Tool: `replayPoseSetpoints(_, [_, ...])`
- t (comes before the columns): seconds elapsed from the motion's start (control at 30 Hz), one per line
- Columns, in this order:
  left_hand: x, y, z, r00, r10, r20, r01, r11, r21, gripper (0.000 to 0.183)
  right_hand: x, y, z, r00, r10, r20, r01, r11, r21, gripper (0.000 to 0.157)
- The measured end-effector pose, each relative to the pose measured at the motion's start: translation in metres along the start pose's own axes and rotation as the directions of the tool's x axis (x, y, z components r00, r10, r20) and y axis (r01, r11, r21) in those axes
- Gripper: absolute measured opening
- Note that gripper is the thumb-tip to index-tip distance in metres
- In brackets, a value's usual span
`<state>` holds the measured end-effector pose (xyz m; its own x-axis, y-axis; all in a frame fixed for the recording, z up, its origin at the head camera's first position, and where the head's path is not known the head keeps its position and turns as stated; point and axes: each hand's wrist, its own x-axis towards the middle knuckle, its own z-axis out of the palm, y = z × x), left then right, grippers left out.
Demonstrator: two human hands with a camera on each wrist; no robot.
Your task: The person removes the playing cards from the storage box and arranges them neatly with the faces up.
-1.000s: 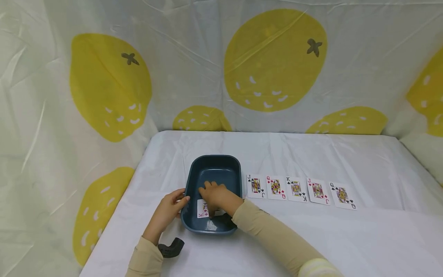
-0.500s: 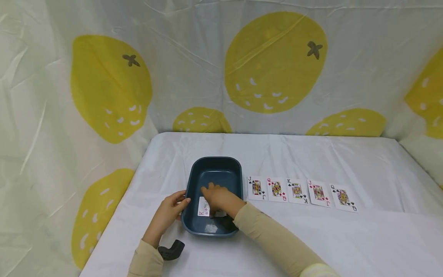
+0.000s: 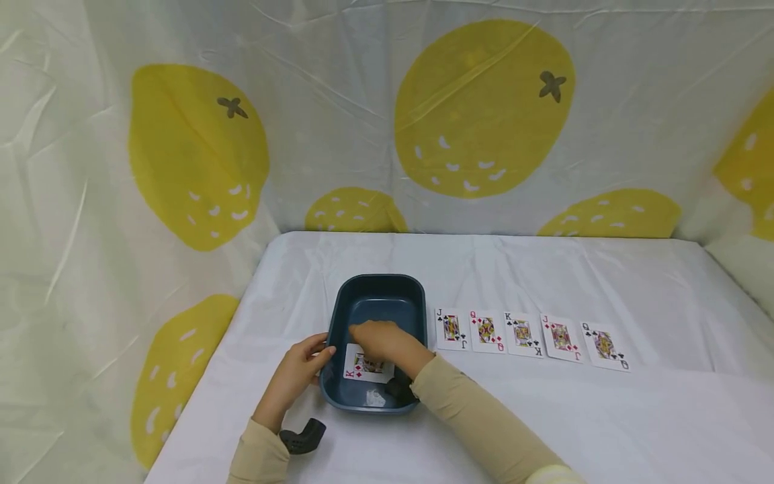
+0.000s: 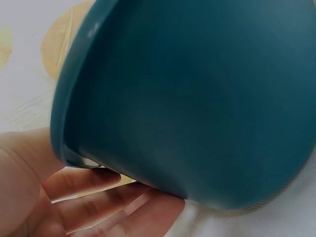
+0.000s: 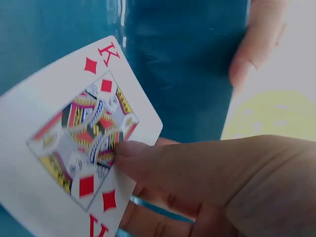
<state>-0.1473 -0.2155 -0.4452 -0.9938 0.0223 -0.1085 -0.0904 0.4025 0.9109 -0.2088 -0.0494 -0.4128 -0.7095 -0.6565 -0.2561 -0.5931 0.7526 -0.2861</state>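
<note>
A dark blue plastic basin (image 3: 387, 309) stands on the white-covered table. At its left side my left hand (image 3: 294, 368) grips the rim, thumb over the edge and fingers along the outside wall (image 4: 187, 98). My right hand (image 3: 387, 341) reaches into the basin and pinches a king of diamonds playing card (image 3: 367, 368). In the right wrist view the thumb presses on the face of the card (image 5: 89, 128), while the other fingers sit behind it. The left thumb (image 5: 244, 69) shows at the rim there.
Right of the basin, several face cards lie face up in a row, from a jack of clubs (image 3: 451, 329) to a queen (image 3: 605, 345). A black curved piece (image 3: 304, 435) shows by the left wrist. A lemon-print cloth (image 3: 484, 107) hangs behind the table.
The right fingers have drawn in toward the palm, and more of the king's face shows than before. The left hand and the row of cards have stayed put.
</note>
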Motion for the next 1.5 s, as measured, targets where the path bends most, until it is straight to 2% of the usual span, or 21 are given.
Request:
replayPoseSetpoints(0.23, [0.001,0.002,0.000,1.000,0.002,-0.001,-0.002,1.000,-0.001,0.035,-0.010,0.007,-0.018,0.999,-0.041,-0.029,0.045,0.984,0.171,0.020])
replayPoseSetpoints(0.27, [-0.001,0.007,0.000,1.000,0.005,0.000,-0.005,1.000,0.003,0.035,-0.012,0.009,-0.022,0.997,-0.051,-0.050,0.060,0.977,0.206,0.020])
replayPoseSetpoints(0.43, [0.001,0.008,-0.001,1.000,0.012,-0.003,-0.012,1.000,-0.003,0.036,-0.023,0.028,-0.035,0.985,-0.081,-0.153,0.133,0.921,0.367,0.020])
replayPoseSetpoints(0.53, [0.003,0.003,-0.002,1.000,-0.002,-0.005,0.002,1.000,-0.006,0.038,-0.029,0.042,-0.038,0.983,-0.032,-0.179,0.118,0.862,0.493,0.021])
replayPoseSetpoints(0.67, [0.000,0.001,-0.003,1.000,-0.022,-0.016,0.022,1.000,0.006,0.041,-0.037,0.066,-0.040,0.976,0.027,-0.216,0.126,0.738,0.663,0.021])
replayPoseSetpoints(0.77, [-0.001,0.000,-0.003,1.000,-0.021,-0.023,0.021,1.000,0.006,0.042,-0.047,0.086,-0.042,0.968,0.058,-0.244,0.149,0.651,0.744,0.021])
replayPoseSetpoints(0.83, [-0.001,-0.001,-0.003,1.000,-0.015,-0.024,0.015,1.000,0.005,0.043,-0.056,0.101,-0.043,0.963,0.083,-0.255,0.149,0.624,0.767,0.021])
replayPoseSetpoints(0.9, [-0.001,-0.001,-0.002,1.000,-0.015,-0.022,0.015,1.000,-0.005,0.043,-0.067,0.117,-0.044,0.960,0.112,-0.257,0.136,0.616,0.776,0.023])
replayPoseSetpoints(1.13, [0.000,0.000,0.000,1.000,-0.018,-0.017,0.018,1.000,0.010,0.044,-0.107,0.175,-0.040,0.935,0.244,-0.257,0.048,0.632,0.773,0.031])
replayPoseSetpoints(1.5, [-0.001,-0.001,-0.001,0.999,-0.034,-0.035,0.035,0.999,0.038,0.042,-0.168,0.228,-0.034,0.894,0.387,-0.228,-0.065,0.615,0.786,0.042])
